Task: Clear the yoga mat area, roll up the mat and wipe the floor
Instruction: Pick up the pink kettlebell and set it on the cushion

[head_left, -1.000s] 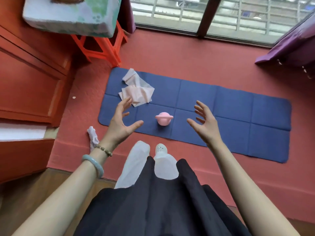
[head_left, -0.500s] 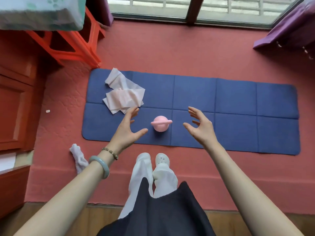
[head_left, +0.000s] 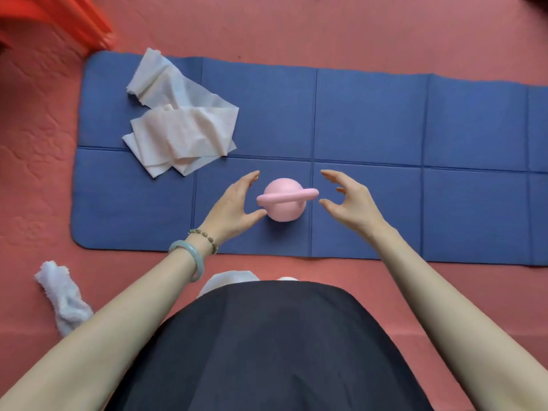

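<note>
The blue yoga mat [head_left: 370, 120] lay flat and unrolled on the red floor [head_left: 326, 28], its fold lines dividing it into panels. A pink kettlebell [head_left: 285, 200] stood on the mat's near half, handle uppermost. The left hand [head_left: 234, 203] and right hand [head_left: 348, 203] flanked it — each grip spread, fingers loosely curved toward the ball, holding nothing. The left thumb sat just beside the kettlebell's lower side; whether it touched could not be told. A crumpled pale cloth [head_left: 181, 123] rested on the mat's far left panels. A white rag [head_left: 63, 295] lay on the floor — off the mat, near the left forearm. Two bracelets [head_left: 195, 253] circled the left wrist.
</note>
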The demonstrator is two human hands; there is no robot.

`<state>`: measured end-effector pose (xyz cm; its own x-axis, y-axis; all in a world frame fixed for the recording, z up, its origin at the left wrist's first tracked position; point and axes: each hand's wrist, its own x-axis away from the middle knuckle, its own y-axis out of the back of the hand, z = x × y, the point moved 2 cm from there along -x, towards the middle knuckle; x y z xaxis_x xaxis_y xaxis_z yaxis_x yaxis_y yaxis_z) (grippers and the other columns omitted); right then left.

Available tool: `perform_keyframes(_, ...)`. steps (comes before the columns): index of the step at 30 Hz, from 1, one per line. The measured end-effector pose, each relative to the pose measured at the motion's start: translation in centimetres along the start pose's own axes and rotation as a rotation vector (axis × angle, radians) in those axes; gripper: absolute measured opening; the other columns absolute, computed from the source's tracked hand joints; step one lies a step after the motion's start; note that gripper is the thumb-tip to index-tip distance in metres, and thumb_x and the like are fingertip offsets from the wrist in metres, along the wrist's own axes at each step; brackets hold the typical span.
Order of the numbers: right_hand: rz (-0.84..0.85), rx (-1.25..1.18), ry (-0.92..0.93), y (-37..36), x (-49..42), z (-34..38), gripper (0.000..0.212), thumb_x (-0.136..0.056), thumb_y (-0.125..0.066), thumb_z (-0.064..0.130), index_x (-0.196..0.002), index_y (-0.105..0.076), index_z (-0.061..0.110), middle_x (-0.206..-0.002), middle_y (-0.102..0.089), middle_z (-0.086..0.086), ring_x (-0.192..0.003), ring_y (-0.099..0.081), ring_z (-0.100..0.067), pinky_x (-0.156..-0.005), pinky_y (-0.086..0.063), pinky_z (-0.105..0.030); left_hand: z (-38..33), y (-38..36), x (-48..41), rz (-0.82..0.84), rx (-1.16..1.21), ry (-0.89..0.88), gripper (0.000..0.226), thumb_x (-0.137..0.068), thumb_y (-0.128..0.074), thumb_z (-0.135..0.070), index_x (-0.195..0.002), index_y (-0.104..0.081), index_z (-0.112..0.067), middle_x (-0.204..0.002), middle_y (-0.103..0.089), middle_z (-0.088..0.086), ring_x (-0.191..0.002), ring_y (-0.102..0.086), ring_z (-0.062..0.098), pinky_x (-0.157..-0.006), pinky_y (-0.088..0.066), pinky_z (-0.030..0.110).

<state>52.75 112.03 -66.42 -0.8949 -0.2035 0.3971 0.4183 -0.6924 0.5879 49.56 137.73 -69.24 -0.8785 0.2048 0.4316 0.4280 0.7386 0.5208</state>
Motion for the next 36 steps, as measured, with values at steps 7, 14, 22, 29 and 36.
perform_keyframes(7,0.128,0.145,0.049,-6.0,-4.6,-6.8,0.054,-0.077,-0.072,0.011,-0.127,-0.056,0.017,-0.128,-0.058,0.002,-0.118,-0.050,-0.017,-0.100,-0.032,-0.020,5.3,-5.0,-4.3,0.059,-0.078,-0.006,0.069,-0.083,-0.069,-0.024,-0.142,-0.034,-0.018,-0.144,-0.042,-0.003,-0.131,-0.038,0.015,-0.107,-0.029,0.024)
perform_keyframes(14,0.041,0.183,0.083,-7.7,-6.8,-7.9,0.029,-0.073,-0.061,-0.003,-0.097,-0.067,0.013,-0.094,-0.067,0.002,-0.081,-0.052,-0.011,-0.080,-0.045,-0.026,6.6,-5.7,-5.7,0.021,-0.133,-0.073,0.023,-0.085,-0.062,-0.013,-0.108,-0.061,-0.018,-0.103,-0.066,-0.005,-0.093,-0.061,0.019,-0.084,-0.048,0.033)
perform_keyframes(22,0.013,0.225,0.084,-6.1,-5.5,-5.7,0.029,-0.067,-0.061,-0.004,-0.088,-0.071,0.013,-0.078,-0.063,0.002,-0.071,-0.051,-0.014,-0.070,-0.040,-0.023,3.8,-3.8,-5.2,0.024,-0.176,-0.075,0.019,-0.075,-0.062,-0.012,-0.093,-0.061,-0.012,-0.087,-0.064,0.001,-0.080,-0.056,0.024,-0.076,-0.048,0.039)
perform_keyframes(29,-0.043,0.164,0.102,1.3,0.7,5.0,0.029,-0.064,-0.060,-0.001,-0.087,-0.071,0.014,-0.080,-0.065,-0.002,-0.071,-0.052,-0.017,-0.070,-0.045,-0.029,-6.1,4.6,1.5,0.006,-0.151,-0.070,0.020,-0.070,-0.065,-0.012,-0.090,-0.061,-0.015,-0.084,-0.064,-0.004,-0.080,-0.057,0.021,-0.077,-0.048,0.040)
perform_keyframes(36,-0.115,0.120,0.127,13.5,11.1,20.5,0.026,-0.066,-0.060,0.007,-0.087,-0.072,0.014,-0.079,-0.065,-0.002,-0.071,-0.054,-0.020,-0.069,-0.048,-0.032,-22.7,16.1,11.9,0.037,-0.074,-0.089,0.024,-0.066,-0.056,-0.023,-0.087,-0.060,-0.015,-0.082,-0.063,-0.004,-0.080,-0.056,0.020,-0.075,-0.048,0.038)
